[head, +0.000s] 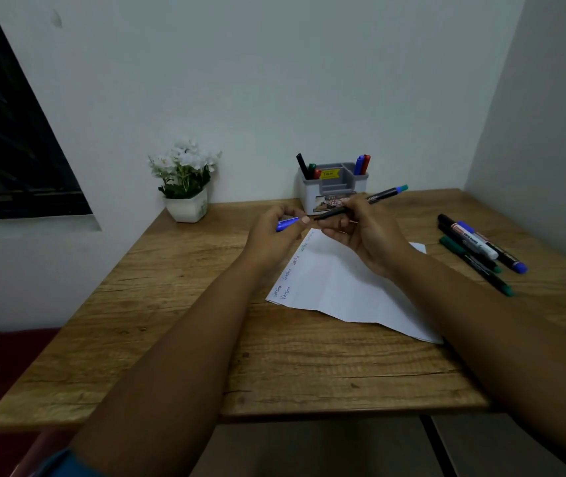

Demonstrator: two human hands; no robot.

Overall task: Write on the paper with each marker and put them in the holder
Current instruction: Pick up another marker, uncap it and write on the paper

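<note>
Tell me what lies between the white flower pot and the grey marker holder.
Nothing: head view shows bare wooden table between white flower pot and grey marker holder.

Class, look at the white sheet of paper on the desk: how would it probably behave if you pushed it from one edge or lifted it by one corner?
The paper looks thin and creased, so it would probably droop if lifted by a corner. It lies loose on the smooth wooden table with neither hand pressing it, so a push would likely slide or buckle it.

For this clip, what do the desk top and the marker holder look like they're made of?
Desk top: wood or wood-look laminate, matte, with visible grain and knot marks; which of the two is unclear. Marker holder: likely moulded plastic, smooth grey and white walls with divided compartments.
</note>
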